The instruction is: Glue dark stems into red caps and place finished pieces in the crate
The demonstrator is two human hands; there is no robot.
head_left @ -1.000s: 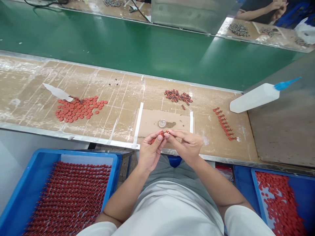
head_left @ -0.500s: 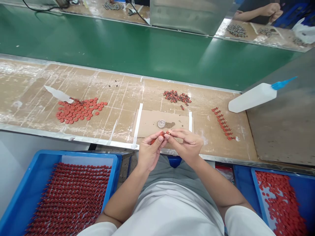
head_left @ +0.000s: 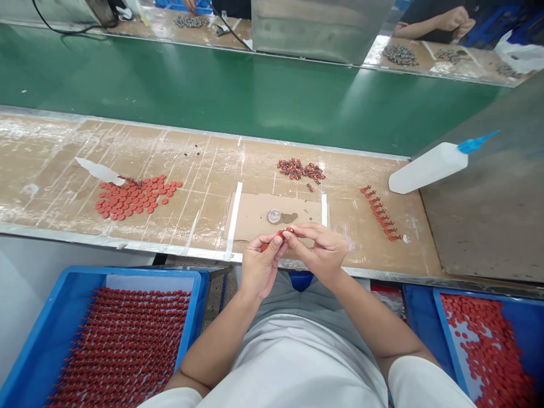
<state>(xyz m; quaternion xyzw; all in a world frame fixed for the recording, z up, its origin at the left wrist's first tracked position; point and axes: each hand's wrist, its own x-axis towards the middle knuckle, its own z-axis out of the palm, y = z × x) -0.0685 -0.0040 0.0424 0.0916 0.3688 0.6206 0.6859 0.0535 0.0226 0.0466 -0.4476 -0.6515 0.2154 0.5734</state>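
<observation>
My left hand [head_left: 260, 263] is closed on red discs [head_left: 265, 247] at the front edge of the bench. Its thumb and fingertips touch those of my right hand [head_left: 323, 249], which pinches a small red part [head_left: 289, 230] against a disc. Just beyond my fingers, a small clear round dish [head_left: 274, 216] sits on a cardboard sheet [head_left: 250, 218] beside a brown stain. Behind the sheet is a pile of small red and dark parts [head_left: 293, 168]. A heap of red discs [head_left: 127, 198] lies on the left.
A row of assembled red pieces [head_left: 382, 215] and a white bottle with a blue nozzle [head_left: 429, 167] are at the right. Blue trays [head_left: 198, 306] of red parts stand below the bench. Across a green strip [head_left: 191, 85], a person's hands [head_left: 457, 22] show.
The view has shifted slightly, so the bench items appear a little lower and further left. Both hands stay together at the same red parts.
</observation>
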